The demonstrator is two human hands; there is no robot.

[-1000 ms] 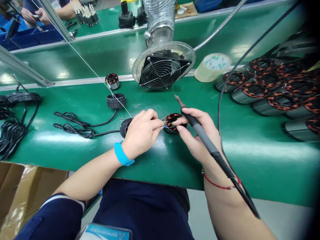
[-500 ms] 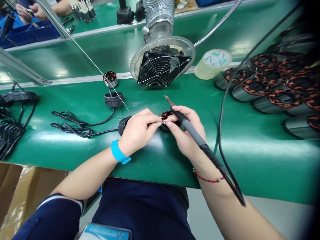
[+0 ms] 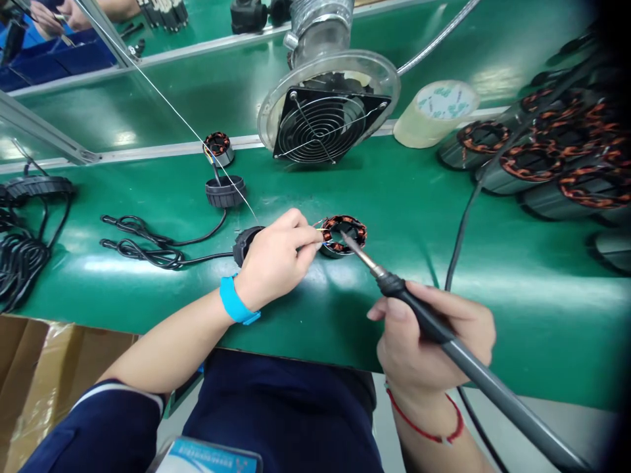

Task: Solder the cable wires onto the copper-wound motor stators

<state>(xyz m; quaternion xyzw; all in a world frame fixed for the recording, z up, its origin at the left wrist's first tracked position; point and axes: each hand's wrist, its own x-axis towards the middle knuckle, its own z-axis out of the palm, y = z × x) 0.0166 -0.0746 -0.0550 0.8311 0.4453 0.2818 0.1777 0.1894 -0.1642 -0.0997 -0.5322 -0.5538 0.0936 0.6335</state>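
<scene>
My left hand (image 3: 283, 256) pinches thin wires (image 3: 323, 231) at the left rim of a motor stator (image 3: 355, 230) with copper windings. In my right hand (image 3: 436, 335) is a soldering iron (image 3: 428, 312), its tip pointing at the stator's opening; whether it touches cannot be made out. A black ribbed cap (image 3: 242, 244) with a cable sits partly hidden behind my left hand. Thin pale solder wire (image 3: 177, 113) slants down from the upper left and ends near my left knuckles.
A fan with a wire guard (image 3: 320, 128) hangs beyond the stator. Tape (image 3: 436, 113) and several stators (image 3: 532, 164) stand at right. Another cap (image 3: 225, 190) and stator (image 3: 218, 146) sit behind; coiled cables (image 3: 24, 263) lie left. A co-worker's hands (image 3: 62, 16) show across the bench.
My right hand has left the wires and drawn back toward the lower right. Its grip on the soldering iron has changed, with the tip now over the stator. My left hand stays put.
</scene>
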